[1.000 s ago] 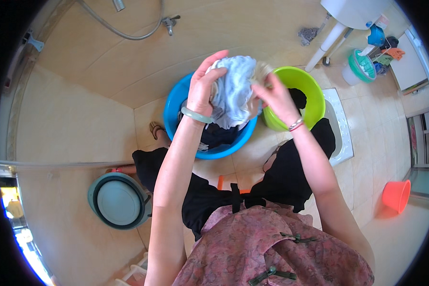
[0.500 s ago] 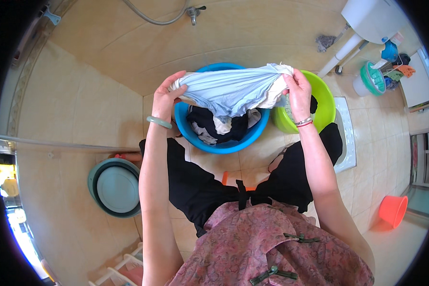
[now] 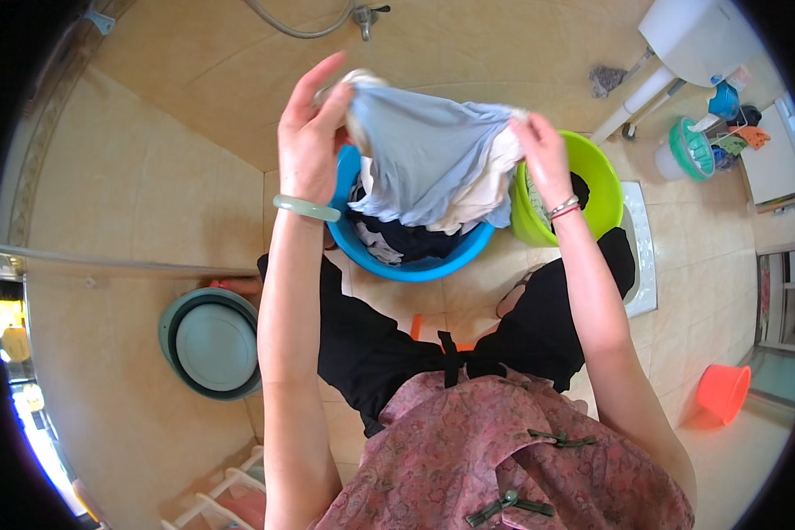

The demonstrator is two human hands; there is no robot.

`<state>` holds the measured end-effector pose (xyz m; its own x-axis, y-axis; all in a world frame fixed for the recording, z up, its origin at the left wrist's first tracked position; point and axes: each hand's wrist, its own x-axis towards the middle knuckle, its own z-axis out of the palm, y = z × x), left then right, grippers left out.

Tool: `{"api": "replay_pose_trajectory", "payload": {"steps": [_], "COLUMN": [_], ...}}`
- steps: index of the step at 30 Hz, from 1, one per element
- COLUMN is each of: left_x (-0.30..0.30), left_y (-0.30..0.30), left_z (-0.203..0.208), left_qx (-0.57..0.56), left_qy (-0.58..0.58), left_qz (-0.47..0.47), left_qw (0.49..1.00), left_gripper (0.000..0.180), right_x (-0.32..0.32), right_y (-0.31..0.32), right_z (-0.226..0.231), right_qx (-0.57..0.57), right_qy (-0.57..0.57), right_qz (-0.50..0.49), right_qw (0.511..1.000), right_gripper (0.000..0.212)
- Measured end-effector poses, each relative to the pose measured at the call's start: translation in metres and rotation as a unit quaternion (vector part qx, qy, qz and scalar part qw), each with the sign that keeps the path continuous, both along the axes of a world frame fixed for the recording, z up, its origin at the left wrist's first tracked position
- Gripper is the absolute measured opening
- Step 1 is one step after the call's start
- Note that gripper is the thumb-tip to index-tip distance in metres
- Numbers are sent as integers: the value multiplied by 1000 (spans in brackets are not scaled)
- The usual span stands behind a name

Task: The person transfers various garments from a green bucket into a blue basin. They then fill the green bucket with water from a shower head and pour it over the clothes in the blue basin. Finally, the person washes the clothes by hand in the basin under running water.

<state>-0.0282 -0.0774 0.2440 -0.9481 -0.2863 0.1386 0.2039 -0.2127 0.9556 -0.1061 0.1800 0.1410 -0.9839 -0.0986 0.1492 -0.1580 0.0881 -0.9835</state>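
A light blue garment with white parts point(image 3: 428, 146) hangs stretched between my two hands above a blue basin point(image 3: 420, 272). My left hand point(image 3: 309, 141) grips its upper left corner, with some motion blur on the fingers. My right hand point(image 3: 543, 163) pinches the upper right corner, lower than the left. Below it in the basin lies dark and pale laundry point(image 3: 402, 240), partly hidden by the hanging cloth. Touching the basin's right side is a lime green tub point(image 3: 605, 181), holding some dark and light cloth.
A grey-green basin point(image 3: 172, 353) leans by the left wall. To the right are a white squat-toilet edge point(image 3: 640, 256), an orange-red bucket point(image 3: 724, 395), and a lined bin point(image 3: 685, 152). A tap point(image 3: 365, 22) and white cistern point(image 3: 702, 40) are on the far wall.
My left hand has risen, lifting its corner of the garment. The cloth has gone from a tight, gathered band to a wider, looser sheet, covering more of the basin. My right hand has moved slightly.
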Motion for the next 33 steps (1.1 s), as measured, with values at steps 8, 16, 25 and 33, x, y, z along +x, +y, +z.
{"api": "replay_pose_trajectory", "payload": {"steps": [8, 16, 25, 33], "left_x": [1, -7, 18, -48], "left_y": [43, -9, -36, 9], "left_z": [47, 15, -166, -203], "left_qx": [104, 35, 220, 376], "left_qy": [124, 15, -316, -245], "left_qz": [-130, -67, -184, -107], "left_qw": [978, 997, 904, 887], "left_gripper": [43, 33, 69, 48], "right_x": [33, 25, -3, -57], "right_y": [-39, -69, -83, -78], "right_z": [-54, 6, 32, -67], "right_qx": [340, -265, -467, 85], "right_qy": [40, -205, -159, -17], "right_qz": [98, 86, 176, 100], "right_qw": [934, 938, 852, 991], "right_gripper": [58, 27, 32, 36]}}
